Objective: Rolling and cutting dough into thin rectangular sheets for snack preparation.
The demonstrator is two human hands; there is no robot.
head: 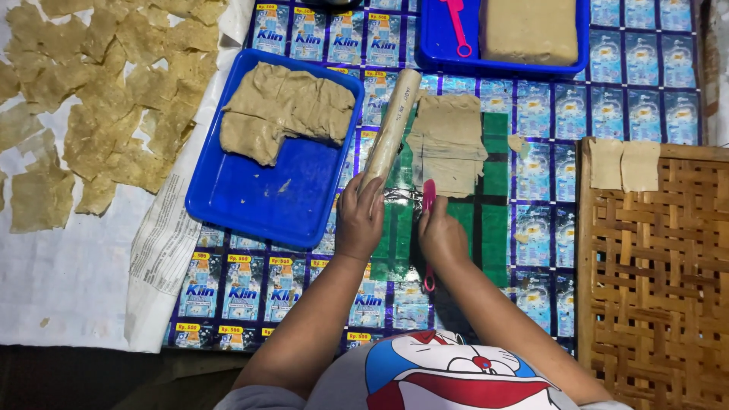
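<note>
Hands meet at the near-centre of a mat made of printed sachet wrappers (531,114). The left hand (359,220) is curled around the near end of a pale wooden rolling pin (392,127), which slants away to the far right, its far end beside the right rim of a blue tray. The right hand (442,237) is closed on a pink cutter (429,196); the blade end pokes out on the far side of the fist, touching the near edge of a thin dough sheet (448,140), and the handle loop shows on the near side.

The dough sheet lies flat on a green patch of the mat, just right of the rolling pin, with ragged edges and faint cut lines across it.

The blue tray (258,197) to the left holds a slab of folded dough (285,106) in its far half. A second blue tray (433,45) at the far edge carries a thick dough block (529,29) and another pink tool (458,26).

At the right, a woven bamboo tray (653,288) bears two small cut squares (624,165) at its far-left corner. Far left, many dried dough pieces (106,91) lie spread over white paper (68,281).
</note>
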